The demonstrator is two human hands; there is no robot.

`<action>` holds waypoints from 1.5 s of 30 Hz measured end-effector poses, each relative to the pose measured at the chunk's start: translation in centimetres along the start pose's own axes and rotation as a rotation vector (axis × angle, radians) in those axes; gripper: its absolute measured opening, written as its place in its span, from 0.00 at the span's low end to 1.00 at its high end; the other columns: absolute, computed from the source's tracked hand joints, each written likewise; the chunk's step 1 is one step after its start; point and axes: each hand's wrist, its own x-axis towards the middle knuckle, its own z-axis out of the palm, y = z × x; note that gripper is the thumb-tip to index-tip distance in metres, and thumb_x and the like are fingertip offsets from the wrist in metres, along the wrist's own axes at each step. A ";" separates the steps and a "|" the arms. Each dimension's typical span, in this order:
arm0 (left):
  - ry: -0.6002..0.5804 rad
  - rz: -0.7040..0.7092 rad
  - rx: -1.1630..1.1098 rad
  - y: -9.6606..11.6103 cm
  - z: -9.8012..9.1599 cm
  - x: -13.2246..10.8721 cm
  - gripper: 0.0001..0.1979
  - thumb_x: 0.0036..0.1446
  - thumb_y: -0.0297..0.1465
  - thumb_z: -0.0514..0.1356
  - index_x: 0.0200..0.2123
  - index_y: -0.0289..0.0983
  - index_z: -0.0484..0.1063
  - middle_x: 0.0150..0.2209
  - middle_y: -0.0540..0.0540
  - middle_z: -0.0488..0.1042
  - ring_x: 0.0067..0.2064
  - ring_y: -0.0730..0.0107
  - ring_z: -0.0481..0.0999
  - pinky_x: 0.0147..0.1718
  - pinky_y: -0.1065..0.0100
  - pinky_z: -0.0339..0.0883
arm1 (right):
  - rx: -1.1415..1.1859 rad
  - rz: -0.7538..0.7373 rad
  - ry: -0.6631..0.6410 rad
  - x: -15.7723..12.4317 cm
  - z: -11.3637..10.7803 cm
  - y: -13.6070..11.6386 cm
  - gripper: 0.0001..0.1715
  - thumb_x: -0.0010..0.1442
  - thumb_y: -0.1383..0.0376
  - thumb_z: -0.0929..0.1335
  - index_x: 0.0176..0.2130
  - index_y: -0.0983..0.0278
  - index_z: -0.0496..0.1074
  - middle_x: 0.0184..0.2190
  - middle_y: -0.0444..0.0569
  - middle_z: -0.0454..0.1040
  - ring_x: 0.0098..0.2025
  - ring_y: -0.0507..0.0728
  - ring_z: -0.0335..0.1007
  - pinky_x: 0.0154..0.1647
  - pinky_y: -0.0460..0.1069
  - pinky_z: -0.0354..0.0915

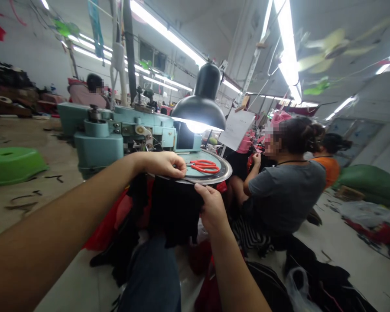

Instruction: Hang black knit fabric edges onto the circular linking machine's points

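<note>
A piece of black fabric (177, 208) hangs from the near rim of a round metal dial plate (226, 170) on a pale green machine (99, 149). My left hand (165, 164) pinches the fabric's upper edge at the rim, fingers closed. Lower and to the right, my right hand (212, 206) grips the same edge between thumb and fingers. Red-handled scissors (204, 165) lie on top of the machine, just right of my left hand. Directly above them shines a black lamp (199, 106).
At my right sits a co-worker in a grey shirt (287, 190), with another person in orange (330, 167) behind. A green stool (14, 164) stands at the left. Dark garments (315, 268) and a plastic bag (299, 286) lie on the floor at lower right.
</note>
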 end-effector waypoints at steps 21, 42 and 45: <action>0.001 0.062 -0.069 0.4 0.3 -0.7 0.16 0.54 0.43 0.62 0.32 0.34 0.73 0.32 0.49 0.70 0.36 0.69 0.67 0.36 0.72 0.62 | -0.316 -0.350 0.038 -0.8 -0.7 0.5 0.10 0.56 0.60 0.73 0.33 0.65 0.82 0.30 0.46 0.81 0.34 0.57 0.74 0.44 0.52 0.70; 0.065 -0.019 0.049 1.3 0.8 0.1 0.11 0.47 0.37 0.59 0.31 0.36 0.74 0.30 0.50 0.71 0.33 0.70 0.67 0.34 0.72 0.61 | -0.624 -0.646 0.318 -0.4 -1.1 0.5 0.10 0.57 0.60 0.72 0.31 0.66 0.76 0.25 0.44 0.74 0.28 0.53 0.69 0.33 0.48 0.68; 0.032 0.015 0.045 1.4 0.7 0.5 0.13 0.50 0.39 0.61 0.34 0.36 0.76 0.32 0.50 0.72 0.35 0.70 0.68 0.35 0.73 0.62 | -0.601 -0.636 0.308 -0.2 -1.4 0.4 0.10 0.57 0.60 0.72 0.31 0.66 0.75 0.26 0.44 0.74 0.28 0.53 0.70 0.34 0.48 0.69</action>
